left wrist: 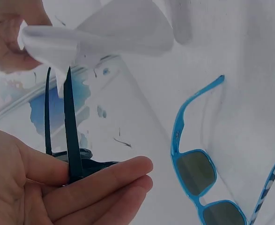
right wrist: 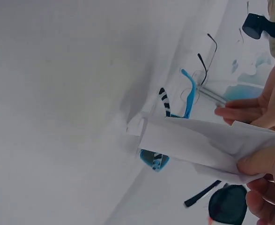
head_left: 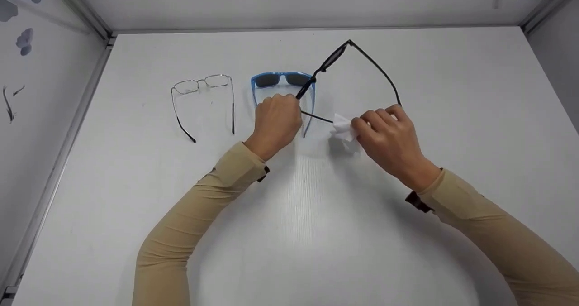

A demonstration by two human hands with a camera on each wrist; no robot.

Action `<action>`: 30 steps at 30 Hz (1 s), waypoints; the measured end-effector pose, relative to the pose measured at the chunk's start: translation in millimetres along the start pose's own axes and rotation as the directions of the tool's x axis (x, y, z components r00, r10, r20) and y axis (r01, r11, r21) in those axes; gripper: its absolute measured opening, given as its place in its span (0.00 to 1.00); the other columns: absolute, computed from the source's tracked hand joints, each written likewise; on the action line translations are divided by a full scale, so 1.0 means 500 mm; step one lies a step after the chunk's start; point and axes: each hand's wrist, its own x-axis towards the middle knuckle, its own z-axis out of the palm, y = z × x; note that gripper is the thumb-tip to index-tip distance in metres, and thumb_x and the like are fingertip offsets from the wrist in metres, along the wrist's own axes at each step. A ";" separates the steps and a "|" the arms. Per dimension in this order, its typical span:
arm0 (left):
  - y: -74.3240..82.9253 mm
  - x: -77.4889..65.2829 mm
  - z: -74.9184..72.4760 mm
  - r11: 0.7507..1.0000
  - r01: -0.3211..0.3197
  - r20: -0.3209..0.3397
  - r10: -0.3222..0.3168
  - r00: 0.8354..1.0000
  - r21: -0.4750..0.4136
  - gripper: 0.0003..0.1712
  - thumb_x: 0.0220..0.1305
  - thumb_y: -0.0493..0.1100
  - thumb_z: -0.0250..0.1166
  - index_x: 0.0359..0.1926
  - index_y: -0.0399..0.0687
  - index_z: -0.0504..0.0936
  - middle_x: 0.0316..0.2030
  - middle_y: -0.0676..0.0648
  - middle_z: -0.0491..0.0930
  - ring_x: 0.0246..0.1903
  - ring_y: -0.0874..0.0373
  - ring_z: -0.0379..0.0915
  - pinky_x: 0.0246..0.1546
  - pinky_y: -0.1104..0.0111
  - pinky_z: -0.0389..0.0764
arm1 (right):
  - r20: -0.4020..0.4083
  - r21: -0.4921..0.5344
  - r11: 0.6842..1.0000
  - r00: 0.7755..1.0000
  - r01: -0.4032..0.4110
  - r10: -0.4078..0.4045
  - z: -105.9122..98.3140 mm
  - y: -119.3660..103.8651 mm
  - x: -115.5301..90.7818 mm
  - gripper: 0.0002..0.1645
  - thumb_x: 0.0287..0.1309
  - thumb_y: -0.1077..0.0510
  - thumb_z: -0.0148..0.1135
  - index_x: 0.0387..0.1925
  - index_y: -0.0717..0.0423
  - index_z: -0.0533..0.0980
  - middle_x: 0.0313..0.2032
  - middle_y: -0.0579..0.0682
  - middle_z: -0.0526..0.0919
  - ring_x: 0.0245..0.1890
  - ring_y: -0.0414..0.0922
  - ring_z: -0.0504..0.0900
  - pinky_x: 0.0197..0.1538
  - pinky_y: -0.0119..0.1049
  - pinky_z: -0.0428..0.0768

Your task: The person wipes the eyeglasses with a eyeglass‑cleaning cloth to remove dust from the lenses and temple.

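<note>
In the head view my left hand (head_left: 278,122) grips a pair of black-framed sunglasses (head_left: 334,58) by the front near one hinge, raised over the table with both temples unfolded. The left wrist view has the thumb and fingers around the frame (left wrist: 73,126). A thin white cloth (head_left: 344,127) is pinched by my right hand (head_left: 389,138), its folds hanging out past the fingers in the right wrist view. One temple's tip meets the cloth. The other temple runs down to the right hand's knuckles; its end is hidden there.
Blue-framed sunglasses (head_left: 267,79) with dark lenses lie on the white table (head_left: 289,251), partly behind the left hand. Left of them lie thin metal-rimmed eyeglasses (head_left: 233,116) with temples spread. Panels with printed flowers (head_left: 26,41) stand around the table.
</note>
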 end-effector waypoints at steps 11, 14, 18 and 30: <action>-0.042 -0.014 0.002 0.997 -0.015 -0.114 0.007 0.993 -0.071 0.17 0.70 0.35 0.51 0.27 0.30 0.80 0.14 0.48 0.65 0.16 0.57 0.62 0.16 0.71 0.60 | 0.108 0.186 0.950 0.966 -0.250 0.233 -0.078 0.044 -0.010 0.10 0.48 0.71 0.70 0.34 0.63 0.79 0.31 0.57 0.80 0.27 0.51 0.78 0.33 0.42 0.68; -0.042 -0.017 0.005 0.999 -0.032 -0.136 0.028 0.990 -0.033 0.17 0.71 0.36 0.51 0.26 0.31 0.79 0.14 0.48 0.63 0.15 0.57 0.61 0.15 0.71 0.60 | 0.095 0.248 0.927 0.959 -0.283 0.268 -0.099 0.041 0.016 0.10 0.49 0.71 0.69 0.35 0.63 0.79 0.31 0.57 0.79 0.29 0.50 0.77 0.34 0.39 0.68; -0.040 -0.020 0.007 0.999 -0.036 -0.139 0.037 0.990 0.006 0.16 0.71 0.36 0.52 0.29 0.31 0.79 0.14 0.47 0.65 0.15 0.57 0.61 0.16 0.70 0.60 | 0.029 0.335 0.887 0.944 -0.319 0.328 -0.117 0.042 0.042 0.11 0.48 0.75 0.68 0.34 0.63 0.78 0.31 0.56 0.78 0.31 0.46 0.75 0.37 0.33 0.68; -0.013 -0.041 0.009 0.990 -0.130 -0.142 0.122 0.982 -0.047 0.13 0.70 0.35 0.54 0.29 0.31 0.79 0.17 0.42 0.75 0.16 0.56 0.64 0.17 0.69 0.65 | -0.115 0.150 0.932 0.930 -0.330 0.348 -0.104 0.030 0.067 0.11 0.49 0.73 0.67 0.35 0.62 0.78 0.30 0.59 0.81 0.22 0.55 0.75 0.25 0.44 0.68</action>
